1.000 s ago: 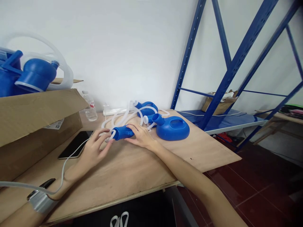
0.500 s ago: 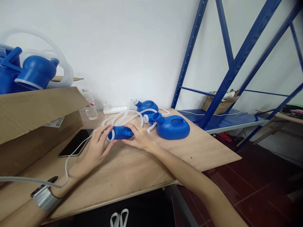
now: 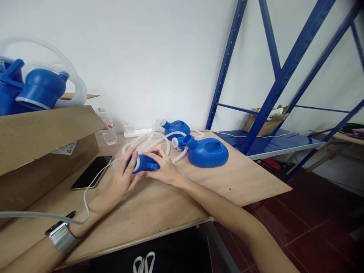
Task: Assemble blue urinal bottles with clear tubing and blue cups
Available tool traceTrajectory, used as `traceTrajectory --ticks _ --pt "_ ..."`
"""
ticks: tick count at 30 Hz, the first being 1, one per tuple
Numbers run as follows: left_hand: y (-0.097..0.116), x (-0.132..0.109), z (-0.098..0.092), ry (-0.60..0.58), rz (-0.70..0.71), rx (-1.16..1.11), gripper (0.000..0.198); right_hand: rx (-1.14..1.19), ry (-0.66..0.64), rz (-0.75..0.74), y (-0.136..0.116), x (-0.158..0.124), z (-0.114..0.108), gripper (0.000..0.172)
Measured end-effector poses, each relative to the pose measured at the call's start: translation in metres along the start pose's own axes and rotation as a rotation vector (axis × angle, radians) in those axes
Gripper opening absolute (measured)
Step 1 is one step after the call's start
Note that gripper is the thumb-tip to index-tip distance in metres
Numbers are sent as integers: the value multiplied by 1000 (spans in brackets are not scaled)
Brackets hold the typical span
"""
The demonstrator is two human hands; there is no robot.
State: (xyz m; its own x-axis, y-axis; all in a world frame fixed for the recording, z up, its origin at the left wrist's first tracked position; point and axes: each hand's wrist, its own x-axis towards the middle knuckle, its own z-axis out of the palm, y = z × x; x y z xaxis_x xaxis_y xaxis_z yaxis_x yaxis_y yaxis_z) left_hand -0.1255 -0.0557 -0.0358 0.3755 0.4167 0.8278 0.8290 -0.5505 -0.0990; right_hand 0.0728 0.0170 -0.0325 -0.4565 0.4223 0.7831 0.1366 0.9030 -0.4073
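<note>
While both hands (image 3: 142, 170) grip it, blue funnel (image 3: 145, 163) lies on table (image 3: 241, 182)

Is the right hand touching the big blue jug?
No, the right hand grips the small funnel; the jug lies apart from it.

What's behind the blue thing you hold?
Coiled clear tubes, a big blue jug, a small blue jug. Left hand and right hand hide where tubing meets the blue piece.
</note>
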Motion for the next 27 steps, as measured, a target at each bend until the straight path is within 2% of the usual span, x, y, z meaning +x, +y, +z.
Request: traceTrajectory --ticks 2,7,12,17,22,27 --pt "2 3 3 29 54 16 84 2 -2 -20 2 0 0 58" --pt "2 21 14 37 47 -12 79 12 22 4 11 2 -7 57" --pt "8 49 26 98 15 -84 70 53 142 86 16 9 -14 53" --pt "18 71 35 231 -29 -154 57 203 254 113 18 15 -15 52" --pt "20 80 44 297 5 -269 58 301 253 210 10 17 -17 60" --pt "19 82 53 397 23 -276 54 287 228 124 4 9 -18 68"
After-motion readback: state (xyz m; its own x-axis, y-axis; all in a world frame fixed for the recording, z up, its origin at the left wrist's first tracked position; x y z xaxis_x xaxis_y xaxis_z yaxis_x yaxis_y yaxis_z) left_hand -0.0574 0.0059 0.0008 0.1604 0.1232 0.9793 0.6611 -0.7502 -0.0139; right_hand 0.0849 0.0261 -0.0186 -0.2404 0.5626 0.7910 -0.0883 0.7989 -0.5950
